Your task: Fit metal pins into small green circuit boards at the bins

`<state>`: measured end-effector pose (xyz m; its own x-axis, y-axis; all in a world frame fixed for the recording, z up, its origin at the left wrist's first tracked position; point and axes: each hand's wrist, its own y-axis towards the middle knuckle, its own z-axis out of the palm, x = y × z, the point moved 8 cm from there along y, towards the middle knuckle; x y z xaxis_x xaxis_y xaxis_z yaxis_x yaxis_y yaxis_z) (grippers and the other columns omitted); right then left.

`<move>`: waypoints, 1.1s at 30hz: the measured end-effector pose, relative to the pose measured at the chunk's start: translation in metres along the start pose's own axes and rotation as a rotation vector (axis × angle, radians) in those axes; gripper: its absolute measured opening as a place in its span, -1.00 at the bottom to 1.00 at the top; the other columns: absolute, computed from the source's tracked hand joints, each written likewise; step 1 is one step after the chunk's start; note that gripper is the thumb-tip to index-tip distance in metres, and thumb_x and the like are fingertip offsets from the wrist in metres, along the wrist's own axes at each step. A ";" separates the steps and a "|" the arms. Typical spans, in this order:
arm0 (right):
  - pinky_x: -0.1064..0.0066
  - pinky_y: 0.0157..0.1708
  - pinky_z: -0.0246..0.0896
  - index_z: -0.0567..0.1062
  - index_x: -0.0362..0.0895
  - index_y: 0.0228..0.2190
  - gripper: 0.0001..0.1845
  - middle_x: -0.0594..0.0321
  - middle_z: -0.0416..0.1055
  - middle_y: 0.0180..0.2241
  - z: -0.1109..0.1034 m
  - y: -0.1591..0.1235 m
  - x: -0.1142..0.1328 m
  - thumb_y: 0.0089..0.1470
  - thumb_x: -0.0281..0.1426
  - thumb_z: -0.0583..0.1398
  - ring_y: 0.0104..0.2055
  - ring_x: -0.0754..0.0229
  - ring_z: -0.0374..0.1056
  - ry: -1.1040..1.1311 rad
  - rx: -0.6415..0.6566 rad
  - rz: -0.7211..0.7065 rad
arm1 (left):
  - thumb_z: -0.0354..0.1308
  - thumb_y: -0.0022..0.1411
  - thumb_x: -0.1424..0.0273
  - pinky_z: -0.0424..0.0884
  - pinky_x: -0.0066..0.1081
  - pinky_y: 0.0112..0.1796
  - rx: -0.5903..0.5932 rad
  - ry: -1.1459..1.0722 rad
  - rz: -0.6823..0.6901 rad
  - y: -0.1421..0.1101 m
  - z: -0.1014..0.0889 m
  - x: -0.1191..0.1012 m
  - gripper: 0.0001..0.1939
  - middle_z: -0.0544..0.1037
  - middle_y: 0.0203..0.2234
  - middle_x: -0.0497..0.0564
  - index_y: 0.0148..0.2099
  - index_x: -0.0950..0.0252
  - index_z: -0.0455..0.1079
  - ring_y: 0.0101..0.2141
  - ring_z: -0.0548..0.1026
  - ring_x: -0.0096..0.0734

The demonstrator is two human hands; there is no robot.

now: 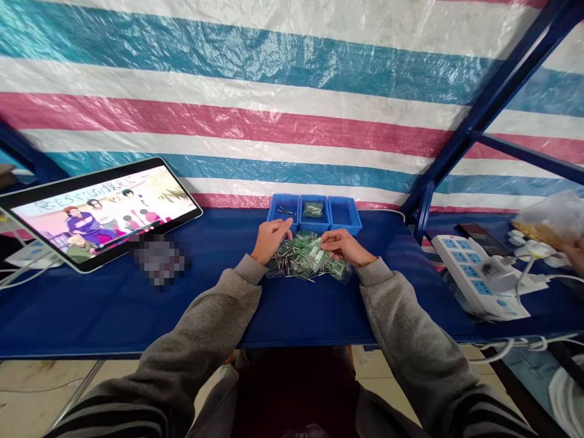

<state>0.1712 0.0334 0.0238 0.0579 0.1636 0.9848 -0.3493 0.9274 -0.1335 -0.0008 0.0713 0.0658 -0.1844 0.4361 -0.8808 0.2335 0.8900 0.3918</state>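
Note:
A pile of thin metal pieces (294, 263), like pins or screws, lies on the blue table mixed with small clear-and-green plastic packets (338, 268). Over its left side is my left hand (270, 239), thumb and fingers drawn together; anything between them is too small to name. My right hand (345, 246) pinches a small clear plastic packet (316, 254) at the pile's right. Just behind stand three joined blue bins. Several metal pieces lie in the left bin (274, 205), green packets show in the middle bin (314, 199), and the right bin (356, 213) is beside them.
A tablet (198, 210) playing a cartoon leans at the left, near a blurred patch. On the right are a white power strip (462, 274) with plugs, a dark phone (483, 239) and a clear bag (554, 213). Part of another person's hand (575, 255) shows at the right edge.

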 end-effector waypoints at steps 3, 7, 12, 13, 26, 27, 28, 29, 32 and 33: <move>0.54 -0.78 -0.08 0.42 -0.17 -0.54 -0.64 0.45 0.22 -0.73 -0.009 0.001 0.002 -0.26 -0.23 0.42 -0.75 0.42 0.09 0.054 -0.120 -0.066 | 0.09 0.27 0.12 0.22 -0.38 -0.45 0.010 0.025 0.015 -0.002 0.001 -0.001 -0.46 0.23 -0.74 -0.07 -0.67 0.29 0.41 -0.63 0.25 -0.50; 0.43 -0.55 0.37 0.42 -0.13 -0.16 -0.50 0.20 0.52 -0.37 -0.026 0.000 0.005 -0.07 -0.11 0.34 -0.48 0.22 0.46 0.137 -0.322 -0.210 | 0.06 0.28 0.10 0.24 -0.38 -0.44 0.009 0.046 0.013 -0.002 0.001 0.000 -0.45 0.25 -0.73 -0.07 -0.66 0.29 0.40 -0.63 0.25 -0.49; 0.29 -0.45 0.45 0.32 -0.14 0.09 -0.34 0.02 0.50 -0.10 -0.039 -0.004 0.011 0.05 -0.05 0.23 -0.41 0.14 0.50 -0.152 -0.485 -0.276 | 0.01 0.31 0.06 0.32 -0.37 -0.40 0.047 0.153 0.054 -0.002 0.004 -0.005 -0.47 0.37 -0.62 -0.01 -0.56 0.30 0.44 -0.54 0.35 -0.43; 0.27 -0.42 0.45 0.36 -0.14 0.07 -0.38 0.03 0.51 -0.11 -0.040 -0.007 0.017 0.08 -0.04 0.20 -0.38 0.13 0.49 -0.278 -0.521 -0.332 | 0.00 0.31 0.04 0.35 -0.37 -0.36 0.089 0.194 0.072 -0.004 0.007 -0.006 -0.49 0.44 -0.53 0.02 -0.47 0.29 0.48 -0.47 0.40 -0.38; -0.32 0.24 -0.31 -0.19 0.04 0.36 0.08 0.02 -0.36 0.40 -0.008 -0.044 -0.050 0.01 0.26 0.04 0.41 -0.30 -0.44 -1.498 -0.160 -0.210 | -0.06 0.07 -0.32 -0.25 0.30 0.21 0.581 0.906 0.139 -0.072 0.047 0.033 0.01 -0.22 0.40 0.07 0.43 0.02 -0.20 0.34 -0.24 0.31; -0.31 0.25 -0.32 -0.20 0.03 0.36 0.06 0.02 -0.36 0.40 -0.007 -0.041 -0.053 0.03 0.25 0.02 0.41 -0.28 -0.44 -1.513 -0.160 -0.195 | -0.07 0.08 -0.31 -0.24 0.30 0.21 0.577 0.911 0.128 -0.071 0.048 0.035 0.00 -0.22 0.40 0.06 0.43 0.01 -0.21 0.34 -0.23 0.31; -0.29 0.26 -0.32 -0.22 0.03 0.36 0.03 0.02 -0.36 0.40 -0.005 -0.039 -0.053 0.06 0.24 -0.01 0.41 -0.26 -0.43 -1.522 -0.165 -0.190 | -0.08 0.09 -0.31 -0.21 0.28 0.21 0.571 0.911 0.121 -0.070 0.049 0.036 -0.01 -0.23 0.40 0.05 0.43 0.01 -0.21 0.33 -0.22 0.31; -0.26 0.27 -0.31 -0.24 0.02 0.36 0.00 0.03 -0.35 0.40 -0.004 -0.037 -0.053 0.09 0.22 -0.03 0.41 -0.23 -0.42 -1.526 -0.173 -0.191 | -0.08 0.10 -0.30 -0.18 0.26 0.22 0.562 0.906 0.118 -0.069 0.049 0.037 -0.01 -0.23 0.40 0.05 0.43 0.01 -0.22 0.33 -0.20 0.30; -0.19 0.29 -0.27 -0.34 -0.04 0.36 -0.03 0.03 -0.30 0.40 -0.004 -0.032 -0.051 0.16 0.18 -0.10 0.42 -0.17 -0.36 -1.527 -0.210 -0.202 | -0.09 0.13 -0.29 -0.09 0.20 0.22 0.546 0.885 0.106 -0.067 0.050 0.038 -0.03 -0.24 0.40 0.05 0.43 0.02 -0.25 0.33 -0.15 0.27; -0.18 0.29 -0.26 -0.36 -0.06 0.36 -0.03 0.03 -0.28 0.40 -0.004 -0.032 -0.051 0.17 0.17 -0.12 0.42 -0.16 -0.34 -1.528 -0.221 -0.209 | -0.10 0.14 -0.28 -0.08 0.18 0.23 0.545 0.879 0.101 -0.066 0.050 0.038 -0.03 -0.23 0.40 0.05 0.44 0.02 -0.25 0.33 -0.15 0.26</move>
<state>0.1831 -0.0028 -0.0224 -0.9339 -0.3279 0.1424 -0.3093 0.9409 0.1379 0.0240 0.0222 -0.0072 -0.7198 0.6437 -0.2598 0.6464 0.7580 0.0870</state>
